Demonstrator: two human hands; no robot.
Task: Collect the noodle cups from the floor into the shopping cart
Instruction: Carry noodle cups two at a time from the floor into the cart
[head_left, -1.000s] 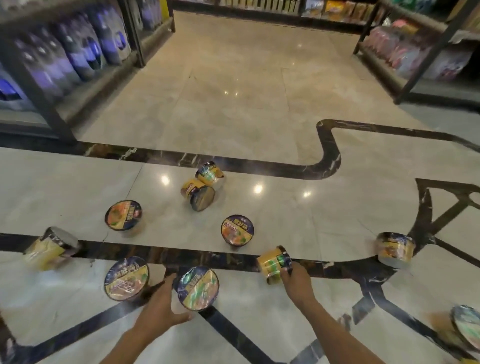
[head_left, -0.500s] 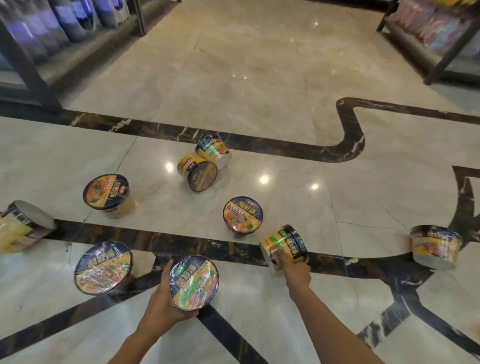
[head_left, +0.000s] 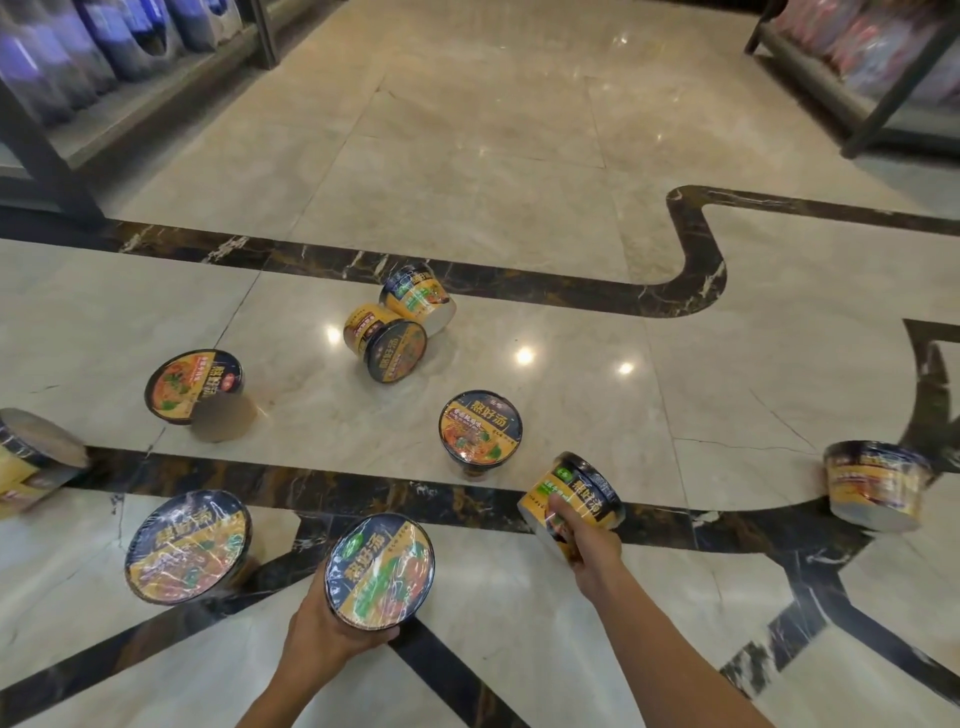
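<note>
Below, the left hand (head_left: 324, 631) grips a green-lidded cup (head_left: 380, 570) from underneath, fingers curled round its base, its lid tilted up toward the camera. To the right, the right hand (head_left: 584, 543) holds a second cup (head_left: 576, 493) by its wall, fingers wrapped round the yellow side, the cup lying tilted with its dark rim pointing up and right. Seven more cups lie on the marble floor (head_left: 519, 156): one upright (head_left: 480, 428) between the two hands and farther off; a pair on their sides, touching, the nearer (head_left: 387, 343) and the farther (head_left: 418, 299) at the dark band; one tipped over at the left (head_left: 195, 389); one with its lid up (head_left: 188, 545) just left of the left hand; one on its side, cut by the left edge (head_left: 31, 460); and one upside down at the far right (head_left: 878, 483). Shelves (head_left: 156, 93) with blurred packets stand at the upper left, another rack (head_left: 883, 78) at the upper right.
</note>
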